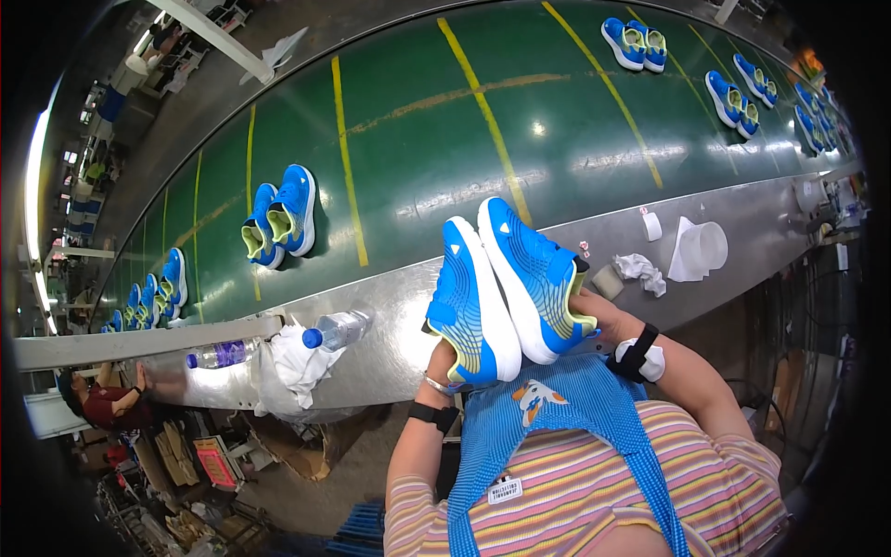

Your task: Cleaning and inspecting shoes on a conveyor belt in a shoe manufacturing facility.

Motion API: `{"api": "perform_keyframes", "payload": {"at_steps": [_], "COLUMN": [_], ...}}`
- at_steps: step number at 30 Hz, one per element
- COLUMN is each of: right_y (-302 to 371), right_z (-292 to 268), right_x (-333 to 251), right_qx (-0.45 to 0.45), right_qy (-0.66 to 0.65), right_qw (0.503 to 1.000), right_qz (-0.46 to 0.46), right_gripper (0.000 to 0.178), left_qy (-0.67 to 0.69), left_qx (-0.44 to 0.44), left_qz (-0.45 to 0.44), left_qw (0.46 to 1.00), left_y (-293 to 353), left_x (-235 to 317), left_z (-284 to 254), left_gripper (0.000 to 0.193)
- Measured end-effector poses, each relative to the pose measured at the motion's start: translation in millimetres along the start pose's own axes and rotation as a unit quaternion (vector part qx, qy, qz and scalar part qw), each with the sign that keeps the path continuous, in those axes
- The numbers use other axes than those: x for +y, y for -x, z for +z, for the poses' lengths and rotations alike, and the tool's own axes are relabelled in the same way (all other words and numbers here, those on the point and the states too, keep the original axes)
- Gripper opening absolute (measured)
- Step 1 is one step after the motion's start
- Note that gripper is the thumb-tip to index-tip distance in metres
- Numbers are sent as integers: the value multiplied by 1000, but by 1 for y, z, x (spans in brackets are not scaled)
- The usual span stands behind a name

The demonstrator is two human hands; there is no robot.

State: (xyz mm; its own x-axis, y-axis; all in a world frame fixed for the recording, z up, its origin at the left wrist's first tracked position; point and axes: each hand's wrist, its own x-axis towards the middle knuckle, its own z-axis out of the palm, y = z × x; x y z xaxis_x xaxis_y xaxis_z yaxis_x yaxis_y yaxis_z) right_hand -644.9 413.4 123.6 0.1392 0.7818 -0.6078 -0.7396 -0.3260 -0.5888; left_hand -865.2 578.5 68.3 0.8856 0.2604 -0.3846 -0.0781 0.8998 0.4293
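A pair of blue running shoes with white soles and lime lining is held up in front of my chest, above the metal ledge. My left hand [440, 364] grips the left shoe [455, 306] at its heel opening, with the fingers partly hidden inside. The heel of the right shoe [534, 274] is in my right hand [601, 317], its fingers at the collar. Both toes point away from me toward the belt, and the white soles lean against each other or nearly so.
A green conveyor belt [399, 139] with yellow lines carries more blue pairs [295, 212]. On the metal ledge [399, 278] lie a water bottle [342, 330], a purple-labelled bottle [218, 355], white plastic bags [295, 367], crumpled paper [640, 272] and white sheets [698, 249]. Another person [107, 399] stands at far left.
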Motion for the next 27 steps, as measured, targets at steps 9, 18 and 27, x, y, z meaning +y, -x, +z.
{"api": "perform_keyframes", "payload": {"at_steps": [9, 18, 27], "right_y": [0, -15, -5], "right_z": [8, -8, -13], "right_x": [-2, 6, -7], "right_qx": [21, -56, -8], "right_qy": [-56, -65, 219], "right_qw": [998, 996, 971], "right_qz": [29, 12, -97], "right_gripper": [43, 44, 56], "left_qy": [104, 79, -168], "left_qx": [86, 99, 214], "left_qz": [-25, -21, 40], "left_qw": [990, 992, 961], "left_y": [-11, -16, 10], "left_x": [-11, -14, 18], "left_z": [19, 1, 26], "left_gripper": [34, 36, 35]}}
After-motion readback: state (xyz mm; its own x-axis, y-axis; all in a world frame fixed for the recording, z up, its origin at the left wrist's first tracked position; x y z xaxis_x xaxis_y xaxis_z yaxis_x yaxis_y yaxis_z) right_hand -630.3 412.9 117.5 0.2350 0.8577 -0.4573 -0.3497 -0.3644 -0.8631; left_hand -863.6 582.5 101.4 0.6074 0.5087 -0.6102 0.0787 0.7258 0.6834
